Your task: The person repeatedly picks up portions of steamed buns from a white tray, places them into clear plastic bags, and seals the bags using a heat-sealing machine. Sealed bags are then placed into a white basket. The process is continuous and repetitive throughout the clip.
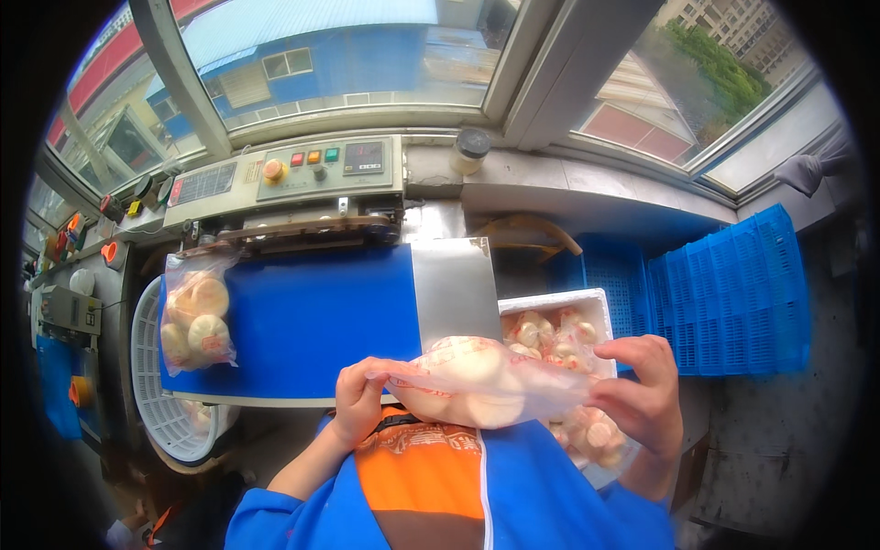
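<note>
A clear plastic bag of white buns (474,371) is stretched between my hands, in front of my body. My left hand (361,399) pinches its left end, and my right hand (639,392) grips the gathered film at its right end. Just beyond lies the metal end plate (454,289) of a band sealer with a blue conveyor belt (323,309). Another bag of buns (199,316) rests on the belt's far left end. Right of the belt, partly behind the held bag, a white foam box (557,297) contains several bagged buns.
The sealer's control panel (323,165) runs along the window side. A white plastic basket (148,371) stands under the belt's left end. Blue plastic crates (732,295) are at the right. A lidded jar (471,151) sits on the sill. Part of another person (130,526) shows at lower left.
</note>
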Tool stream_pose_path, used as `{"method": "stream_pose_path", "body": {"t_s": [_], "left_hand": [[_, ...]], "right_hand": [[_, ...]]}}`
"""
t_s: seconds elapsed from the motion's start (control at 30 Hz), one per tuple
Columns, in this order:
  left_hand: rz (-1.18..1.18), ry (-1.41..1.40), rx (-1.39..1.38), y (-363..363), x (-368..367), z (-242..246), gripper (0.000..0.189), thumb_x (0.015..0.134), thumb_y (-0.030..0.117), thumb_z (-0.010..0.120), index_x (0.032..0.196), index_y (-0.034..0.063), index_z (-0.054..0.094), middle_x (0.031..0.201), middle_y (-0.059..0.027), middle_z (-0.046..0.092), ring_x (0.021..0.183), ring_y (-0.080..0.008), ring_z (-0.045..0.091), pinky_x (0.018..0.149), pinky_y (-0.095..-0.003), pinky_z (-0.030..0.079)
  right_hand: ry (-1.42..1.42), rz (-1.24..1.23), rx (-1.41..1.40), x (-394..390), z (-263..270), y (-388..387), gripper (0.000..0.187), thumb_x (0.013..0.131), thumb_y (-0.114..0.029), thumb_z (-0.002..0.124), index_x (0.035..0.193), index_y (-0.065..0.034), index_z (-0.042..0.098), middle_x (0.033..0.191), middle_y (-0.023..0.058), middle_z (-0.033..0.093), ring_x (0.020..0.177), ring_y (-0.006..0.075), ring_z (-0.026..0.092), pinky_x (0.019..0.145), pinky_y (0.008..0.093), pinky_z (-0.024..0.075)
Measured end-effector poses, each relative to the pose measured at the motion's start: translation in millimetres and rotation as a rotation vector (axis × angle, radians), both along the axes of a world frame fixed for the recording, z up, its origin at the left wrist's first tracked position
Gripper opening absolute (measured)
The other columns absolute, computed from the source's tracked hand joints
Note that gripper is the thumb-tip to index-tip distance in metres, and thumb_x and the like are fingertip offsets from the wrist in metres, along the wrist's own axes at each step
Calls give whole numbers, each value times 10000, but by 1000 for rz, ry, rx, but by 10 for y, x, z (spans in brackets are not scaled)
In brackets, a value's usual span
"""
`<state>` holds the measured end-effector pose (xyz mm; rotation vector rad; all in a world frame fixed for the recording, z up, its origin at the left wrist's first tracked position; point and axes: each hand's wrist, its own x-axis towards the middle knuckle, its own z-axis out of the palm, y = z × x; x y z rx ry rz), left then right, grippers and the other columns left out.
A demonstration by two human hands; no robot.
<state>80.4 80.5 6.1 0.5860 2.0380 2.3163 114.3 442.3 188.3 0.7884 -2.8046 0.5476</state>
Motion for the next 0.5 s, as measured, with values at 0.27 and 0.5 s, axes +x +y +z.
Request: {"method": "stream_pose_path", "body": {"t_s": [0.27, 0.5], "left_hand": [[-126, -98, 147, -62, 33, -125, 328, 1092, 266, 467, 1058, -4, 650, 1070, -198, 744, 1046, -328, 720, 966, -472, 558], [-140, -82, 10, -50, 29, -76, 297, 1074, 169, 495, 964, -6, 708, 1086, -199, 751, 1108, -327, 708, 1045, -500, 503]], "right_hand": [[-356, -64, -658, -19, -1132, -241, 277, 799, -223, 859, 977, -35, 762, 1009, 78, 709, 984, 231, 668, 836, 328, 529], [-348, -196, -1198, 19, -1633, -355, 153, 794, -115, 847, 826, -2, 749, 810, 48, 668, 746, 132, 603, 655, 259, 462]]}}
